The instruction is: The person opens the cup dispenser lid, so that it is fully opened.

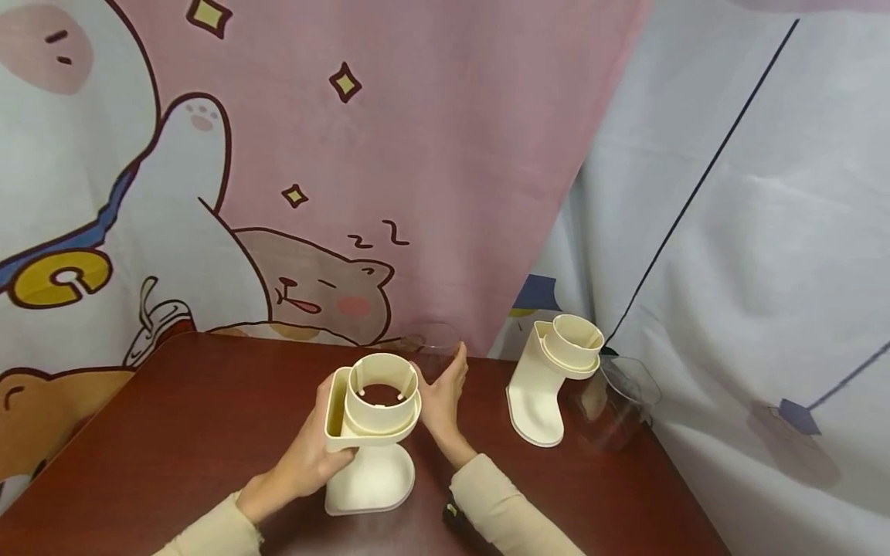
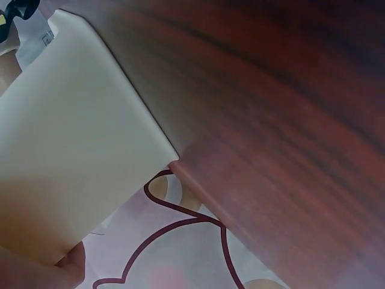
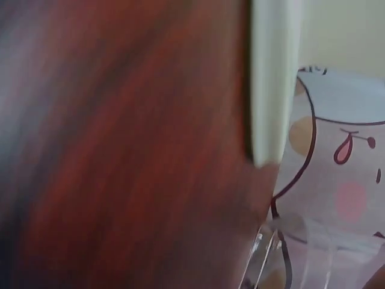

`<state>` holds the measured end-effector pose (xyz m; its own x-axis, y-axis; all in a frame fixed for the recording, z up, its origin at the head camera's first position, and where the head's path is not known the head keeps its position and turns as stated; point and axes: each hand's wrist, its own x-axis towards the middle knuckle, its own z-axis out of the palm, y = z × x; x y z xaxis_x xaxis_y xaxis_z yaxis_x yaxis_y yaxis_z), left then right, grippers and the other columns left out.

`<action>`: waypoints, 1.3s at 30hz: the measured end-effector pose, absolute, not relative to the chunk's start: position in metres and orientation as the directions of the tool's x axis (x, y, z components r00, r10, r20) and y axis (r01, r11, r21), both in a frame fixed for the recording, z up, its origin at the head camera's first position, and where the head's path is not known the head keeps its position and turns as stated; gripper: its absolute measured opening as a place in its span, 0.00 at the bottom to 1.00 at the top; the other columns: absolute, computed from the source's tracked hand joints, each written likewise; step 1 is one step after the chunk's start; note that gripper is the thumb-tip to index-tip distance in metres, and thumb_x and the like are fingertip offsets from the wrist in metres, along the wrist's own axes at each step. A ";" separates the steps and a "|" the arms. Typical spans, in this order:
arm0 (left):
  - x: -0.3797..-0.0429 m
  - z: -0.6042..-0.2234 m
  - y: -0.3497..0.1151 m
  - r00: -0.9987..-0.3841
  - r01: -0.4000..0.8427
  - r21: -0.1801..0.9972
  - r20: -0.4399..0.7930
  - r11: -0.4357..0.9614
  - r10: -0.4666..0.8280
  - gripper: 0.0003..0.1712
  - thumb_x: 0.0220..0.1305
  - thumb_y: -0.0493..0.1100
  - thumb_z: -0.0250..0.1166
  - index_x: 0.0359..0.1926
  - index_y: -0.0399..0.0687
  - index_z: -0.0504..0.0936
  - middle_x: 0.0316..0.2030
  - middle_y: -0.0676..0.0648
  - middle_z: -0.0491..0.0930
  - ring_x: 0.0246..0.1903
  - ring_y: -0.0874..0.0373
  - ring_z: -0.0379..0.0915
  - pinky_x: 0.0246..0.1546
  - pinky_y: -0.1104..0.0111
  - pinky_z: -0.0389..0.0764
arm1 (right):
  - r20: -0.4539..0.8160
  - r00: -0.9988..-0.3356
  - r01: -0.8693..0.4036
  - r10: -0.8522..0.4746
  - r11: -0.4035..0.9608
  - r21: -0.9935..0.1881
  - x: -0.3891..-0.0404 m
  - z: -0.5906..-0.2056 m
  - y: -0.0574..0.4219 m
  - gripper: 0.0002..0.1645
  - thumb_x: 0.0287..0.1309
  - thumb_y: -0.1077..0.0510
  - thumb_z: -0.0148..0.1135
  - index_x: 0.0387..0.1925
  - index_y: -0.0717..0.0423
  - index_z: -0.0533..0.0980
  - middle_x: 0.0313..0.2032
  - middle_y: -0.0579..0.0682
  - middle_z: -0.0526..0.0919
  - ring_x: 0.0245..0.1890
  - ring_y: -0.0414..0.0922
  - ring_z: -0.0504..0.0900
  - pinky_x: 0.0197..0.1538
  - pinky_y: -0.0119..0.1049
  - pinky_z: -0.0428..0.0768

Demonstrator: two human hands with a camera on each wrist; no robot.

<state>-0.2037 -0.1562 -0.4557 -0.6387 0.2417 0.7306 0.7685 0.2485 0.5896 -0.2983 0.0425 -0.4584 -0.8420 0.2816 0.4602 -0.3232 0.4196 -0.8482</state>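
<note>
In the head view, my left hand [image 1: 313, 448] grips the upright of a cream plastic stand [image 1: 375, 483], which has a hollow ring at its top and a flat rounded foot. The same stand [image 2: 84, 132] fills the left of the left wrist view, with fingertips at its lower edge. Behind the stand, my right hand [image 1: 441, 398] holds a clear see-through container [image 1: 434, 336], thumb on one side and fingers on the other. Part of this clear container [image 3: 307, 256] shows low in the right wrist view, and the stand's edge [image 3: 271, 90] is above it.
A second cream stand [image 1: 538, 394] of the same shape is to the right on the dark red-brown table [image 1: 208, 432]. Beside it lies another clear container [image 1: 619, 401]. A cartoon-printed curtain [image 1: 445, 154] hangs behind the table. A small black item [image 1: 455, 513] is by the right sleeve.
</note>
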 end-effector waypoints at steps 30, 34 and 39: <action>-0.143 -0.434 -0.150 -0.811 0.581 0.775 0.577 0.250 0.097 0.53 0.60 0.35 0.66 0.78 0.54 0.45 0.74 0.46 0.51 0.70 0.65 0.50 0.64 0.85 0.49 | 0.638 -0.770 -0.636 -0.021 -0.057 -0.770 -0.258 -0.415 0.055 0.18 0.74 0.58 0.48 0.55 0.68 0.71 0.54 0.67 0.77 0.57 0.41 0.76 0.61 0.29 0.73; -0.123 -0.420 -0.136 -0.862 0.498 0.844 0.506 0.197 0.013 0.39 0.73 0.35 0.52 0.78 0.57 0.48 0.75 0.46 0.49 0.70 0.66 0.49 0.62 0.86 0.50 | 0.498 -0.839 -0.468 -0.220 -0.174 -0.866 -0.249 -0.402 0.042 0.29 0.77 0.50 0.38 0.56 0.71 0.73 0.54 0.64 0.80 0.54 0.39 0.79 0.59 0.30 0.74; -0.123 -0.411 -0.126 -0.934 0.347 0.928 0.355 0.134 -0.042 0.30 0.80 0.44 0.41 0.78 0.58 0.47 0.75 0.46 0.49 0.70 0.67 0.47 0.59 0.89 0.49 | 0.260 -0.938 -0.207 -0.228 -0.234 -0.950 -0.233 -0.401 0.027 0.34 0.76 0.47 0.32 0.59 0.73 0.69 0.48 0.49 0.79 0.47 0.34 0.76 0.53 0.27 0.72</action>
